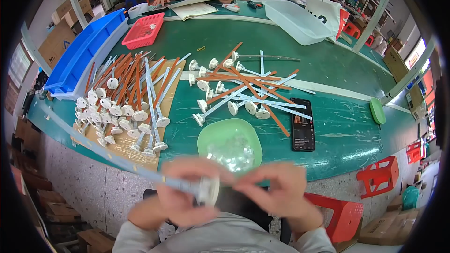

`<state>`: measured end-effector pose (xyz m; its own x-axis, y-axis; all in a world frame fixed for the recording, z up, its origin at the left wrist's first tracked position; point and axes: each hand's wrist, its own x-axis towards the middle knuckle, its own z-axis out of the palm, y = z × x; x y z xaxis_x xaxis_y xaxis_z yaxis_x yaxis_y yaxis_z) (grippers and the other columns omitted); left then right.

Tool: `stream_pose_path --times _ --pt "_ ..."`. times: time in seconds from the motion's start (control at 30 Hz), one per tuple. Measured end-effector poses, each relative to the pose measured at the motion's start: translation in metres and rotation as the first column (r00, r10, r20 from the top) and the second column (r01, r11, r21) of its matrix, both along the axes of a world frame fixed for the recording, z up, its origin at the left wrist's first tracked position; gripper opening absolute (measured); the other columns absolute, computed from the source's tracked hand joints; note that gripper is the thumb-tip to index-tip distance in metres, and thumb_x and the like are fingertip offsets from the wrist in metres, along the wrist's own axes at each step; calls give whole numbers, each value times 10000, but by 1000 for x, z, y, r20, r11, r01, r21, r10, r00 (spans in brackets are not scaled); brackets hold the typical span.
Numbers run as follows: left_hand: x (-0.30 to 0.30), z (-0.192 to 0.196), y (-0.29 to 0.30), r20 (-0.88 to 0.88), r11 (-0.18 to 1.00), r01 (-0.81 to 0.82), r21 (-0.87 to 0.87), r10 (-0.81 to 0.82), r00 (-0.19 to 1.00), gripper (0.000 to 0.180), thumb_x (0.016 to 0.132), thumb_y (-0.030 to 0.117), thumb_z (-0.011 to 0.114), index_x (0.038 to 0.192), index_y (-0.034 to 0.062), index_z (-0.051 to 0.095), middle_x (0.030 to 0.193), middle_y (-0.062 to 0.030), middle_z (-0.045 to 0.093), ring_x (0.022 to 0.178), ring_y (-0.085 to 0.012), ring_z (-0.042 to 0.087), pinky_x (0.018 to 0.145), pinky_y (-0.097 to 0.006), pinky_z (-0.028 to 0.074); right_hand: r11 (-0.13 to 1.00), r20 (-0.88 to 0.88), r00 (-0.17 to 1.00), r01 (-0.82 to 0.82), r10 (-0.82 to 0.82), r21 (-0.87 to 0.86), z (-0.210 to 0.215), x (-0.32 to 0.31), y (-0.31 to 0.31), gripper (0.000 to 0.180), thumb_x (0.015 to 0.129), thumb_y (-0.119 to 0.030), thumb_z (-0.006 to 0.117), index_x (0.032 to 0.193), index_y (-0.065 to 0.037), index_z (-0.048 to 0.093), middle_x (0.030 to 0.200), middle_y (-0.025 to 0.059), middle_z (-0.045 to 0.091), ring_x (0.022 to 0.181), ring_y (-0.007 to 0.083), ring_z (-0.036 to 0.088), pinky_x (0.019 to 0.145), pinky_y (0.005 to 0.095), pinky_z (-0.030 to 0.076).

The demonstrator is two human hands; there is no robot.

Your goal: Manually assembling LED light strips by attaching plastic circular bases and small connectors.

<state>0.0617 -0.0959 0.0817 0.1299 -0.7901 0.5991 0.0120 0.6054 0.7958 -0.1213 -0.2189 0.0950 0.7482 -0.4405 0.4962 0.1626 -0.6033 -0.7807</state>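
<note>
Close to my body, my left hand (pixel 185 201) is closed around a white round plastic base (pixel 209 191). A long pale strip (pixel 117 160) with yellowish spots runs from that base up to the left. My right hand (pixel 276 191) has thumb and fingers pinched together beside the base; whatever lies between them is too small and blurred to name. Just beyond both hands, a light green bowl (pixel 213 133) holds many small clear, shiny pieces (pixel 233 156). Past it lies a loose pile of similar white bases (pixel 263 113) with white and orange-brown strips (pixel 255 84).
More such pieces crowd a brown cardboard sheet (pixel 166 107) at left. A phone (pixel 303 131) lies right of the pile. Beyond are a blue tray (pixel 84 56), a red basket (pixel 145 30) and a clear tub (pixel 300 23). Someone sits across the table. Red stools (pixel 337 215) stand at right.
</note>
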Motion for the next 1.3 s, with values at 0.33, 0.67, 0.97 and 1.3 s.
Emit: stream_pose_path --times 0.33,0.67,0.97,1.3 --pt "-88 -64 78 -373 995 97 -16 -96 923 498 862 229 737 1221 1 478 1000 -241 658 931 -318 596 799 -425 452 926 84 994 38 -75 376 -94 -32 96 235 748 -21 836 905 -3 661 816 107 741 739 163 745 658 261 596" --pt "-87 -66 86 -618 992 -128 -13 93 781 497 860 312 681 1143 -32 459 935 -198 620 859 -243 573 755 -370 438 697 174 985 -116 -12 707 -92 -13 107 266 790 102 773 946 41 567 852 132 722 845 189 742 724 301 614" --pt "-84 -73 92 -656 997 -21 75 65 752 496 887 325 677 1160 -28 460 958 -214 623 854 -238 568 771 -377 435 766 46 999 -23 -8 642 -101 -18 102 249 786 51 797 931 27 596 846 99 725 814 182 748 717 273 607" --pt "-89 -67 100 -728 1000 -5 27 23 685 488 895 366 690 1137 0 478 901 -179 612 842 -236 531 751 -371 415 863 267 958 -218 102 456 -112 -15 110 267 767 161 706 1015 91 636 928 195 689 845 233 678 688 305 548"
